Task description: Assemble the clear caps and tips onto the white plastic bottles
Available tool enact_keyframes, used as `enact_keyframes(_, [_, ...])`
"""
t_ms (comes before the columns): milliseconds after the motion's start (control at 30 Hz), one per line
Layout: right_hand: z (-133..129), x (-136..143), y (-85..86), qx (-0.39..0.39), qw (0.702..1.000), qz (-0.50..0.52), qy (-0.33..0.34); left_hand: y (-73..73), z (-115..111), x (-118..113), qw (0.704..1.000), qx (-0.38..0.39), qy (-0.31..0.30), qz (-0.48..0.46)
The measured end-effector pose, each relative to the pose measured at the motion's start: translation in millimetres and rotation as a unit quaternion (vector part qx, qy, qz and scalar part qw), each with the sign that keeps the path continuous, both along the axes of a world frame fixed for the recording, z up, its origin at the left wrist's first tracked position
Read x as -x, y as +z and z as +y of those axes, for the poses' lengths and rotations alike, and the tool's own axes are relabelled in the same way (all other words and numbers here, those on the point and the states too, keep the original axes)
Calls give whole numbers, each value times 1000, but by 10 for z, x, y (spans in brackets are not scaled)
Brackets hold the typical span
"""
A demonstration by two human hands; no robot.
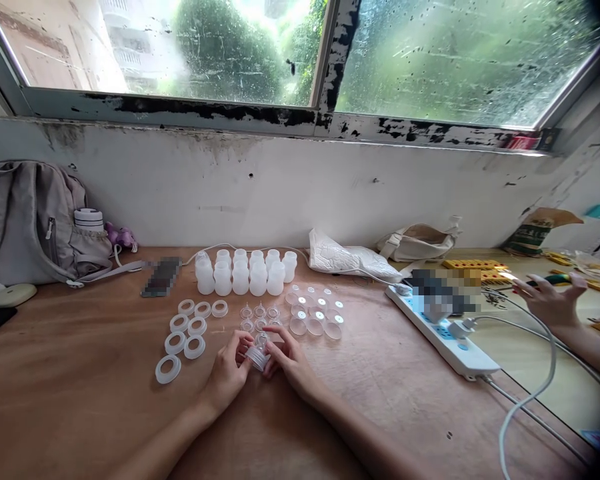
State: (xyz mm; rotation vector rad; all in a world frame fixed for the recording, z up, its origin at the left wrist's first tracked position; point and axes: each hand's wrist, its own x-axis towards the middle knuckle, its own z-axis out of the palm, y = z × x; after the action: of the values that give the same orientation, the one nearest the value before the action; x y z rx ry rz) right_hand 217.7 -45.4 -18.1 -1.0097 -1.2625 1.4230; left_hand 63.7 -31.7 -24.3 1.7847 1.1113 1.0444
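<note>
Over the near middle of the table, my left hand grips a clear ribbed screw ring, tilted between thumb and fingers. A clear bottle nipple stands up out of the ring, and the fingers of my right hand are closed around it. How far the nipple sits inside the ring is hidden by the fingers. Just beyond my hands are several loose clear nipples in short rows. Several white screw rings lie to the left. Several clear domed caps lie to the right.
Frosted small bottles stand in rows at the back. A phone and grey backpack are left; a white pouch lies by the wall. A power strip with cables is right, near another person's hand.
</note>
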Motion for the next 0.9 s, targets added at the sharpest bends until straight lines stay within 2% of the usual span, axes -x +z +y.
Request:
enact_keyframes(100, [8,-9,-20,-31,999,-26,12,-30,21,11,1000,17,2,-13])
enact_keyframes(300, [37,-24,-2,-28,999,-12,17,-15,43,32,998,24,-32,-55])
enact_keyframes(500, [41,-43,-22,-55,997,-50,24,-48,110,57,992,45,-61,-96])
enact_keyframes(733, [68,-66,-40,-76,995,-65,-14,50,112,70,995,45,-51,-75])
enact_keyframes(900, [82,-104,0,-111,989,-99,-20,122,84,76,998,13,-51,-40])
